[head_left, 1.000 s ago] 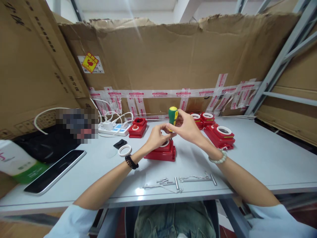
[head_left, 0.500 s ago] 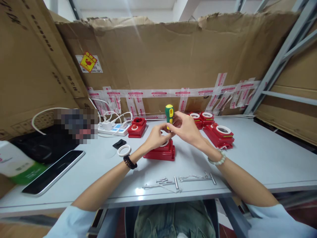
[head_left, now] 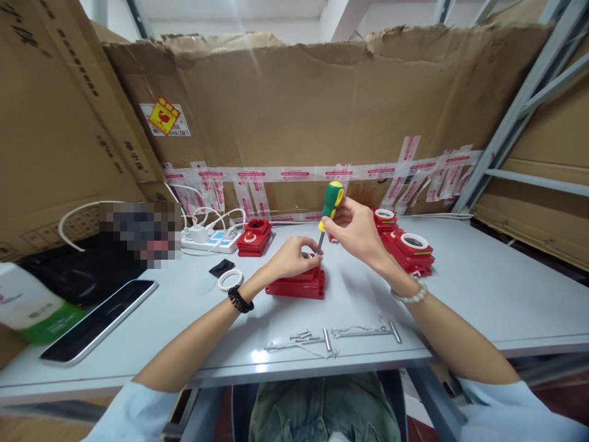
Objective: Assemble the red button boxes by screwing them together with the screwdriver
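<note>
My right hand (head_left: 359, 230) grips a screwdriver (head_left: 333, 196) by its green and yellow handle. The tool leans, its handle up and to the right, and the metal shaft points down at the top of a red box-shaped housing (head_left: 297, 287). Over that housing is my left hand (head_left: 294, 258), thumb and forefinger curled in close around the screwdriver's tip. Whatever they pinch is hidden. The fingers also cover much of the housing's top. A loose white ring (head_left: 230, 280) lies left of the housing, near my left wrist.
More red housings with white rings (head_left: 415, 240) stand at the right. Another red unit (head_left: 254, 237) sits beside a power strip (head_left: 223, 240) at the back left. Several screws (head_left: 301, 335) and metal T-bars (head_left: 327, 339) lie in front. A phone-like slab (head_left: 99, 322) is left.
The screwdriver has tilted to the right and up, so its shaft now shows. My right hand has shifted right with it. My left hand has settled slightly lower over the housing.
</note>
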### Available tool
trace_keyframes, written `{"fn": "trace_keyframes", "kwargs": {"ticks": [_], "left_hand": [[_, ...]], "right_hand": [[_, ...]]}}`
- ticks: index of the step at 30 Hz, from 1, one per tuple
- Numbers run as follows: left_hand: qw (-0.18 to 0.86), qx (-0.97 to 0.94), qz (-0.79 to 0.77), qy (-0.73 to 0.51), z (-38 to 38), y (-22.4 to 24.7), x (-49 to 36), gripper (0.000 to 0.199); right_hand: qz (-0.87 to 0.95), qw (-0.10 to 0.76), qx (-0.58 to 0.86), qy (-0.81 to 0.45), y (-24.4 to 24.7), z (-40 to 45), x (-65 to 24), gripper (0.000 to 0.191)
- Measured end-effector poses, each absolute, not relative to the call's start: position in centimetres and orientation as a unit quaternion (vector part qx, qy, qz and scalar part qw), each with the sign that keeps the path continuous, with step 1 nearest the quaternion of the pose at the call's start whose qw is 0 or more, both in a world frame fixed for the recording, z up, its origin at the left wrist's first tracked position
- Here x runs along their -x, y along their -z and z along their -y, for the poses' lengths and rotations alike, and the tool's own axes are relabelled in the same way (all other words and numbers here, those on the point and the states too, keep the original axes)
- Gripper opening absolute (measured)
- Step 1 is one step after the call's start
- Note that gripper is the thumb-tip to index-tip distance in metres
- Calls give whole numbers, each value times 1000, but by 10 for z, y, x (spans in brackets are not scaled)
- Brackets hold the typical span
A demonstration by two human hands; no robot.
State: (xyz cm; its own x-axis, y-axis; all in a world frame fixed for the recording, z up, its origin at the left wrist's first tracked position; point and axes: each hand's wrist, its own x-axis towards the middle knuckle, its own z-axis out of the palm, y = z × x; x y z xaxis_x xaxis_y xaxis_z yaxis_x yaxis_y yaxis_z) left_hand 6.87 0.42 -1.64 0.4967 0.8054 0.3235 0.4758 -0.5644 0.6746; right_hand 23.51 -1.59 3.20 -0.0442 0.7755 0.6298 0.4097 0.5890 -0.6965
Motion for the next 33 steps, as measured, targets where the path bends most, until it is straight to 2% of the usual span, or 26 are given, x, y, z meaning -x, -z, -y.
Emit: {"fn": "trace_keyframes", "kwargs": {"ticks": [6, 13, 19, 24, 29, 33], "left_hand": [[233, -830, -379, -335, -3, 13, -68, 20], [102, -852, -386, -339, 42, -2, -46, 11], [129, -906, -361, -181, 87, 28, -44, 9], [160, -917, -336, -147, 90, 39, -53, 11], [181, -918, -307, -175, 97, 30, -49, 18], [130, -884, -343, -288, 84, 19, -22, 17]], "right_hand": [[684, 583, 404, -170, -41, 21, -239, 15], [625, 668, 380, -141, -50, 26, -248, 22], [646, 636, 394, -152, -45, 31, -243, 24], [651, 626, 398, -159, -44, 33, -241, 26], [655, 619, 408, -146, -43, 33, -241, 28], [662, 621, 391, -152, -42, 35, -239, 49]]}}
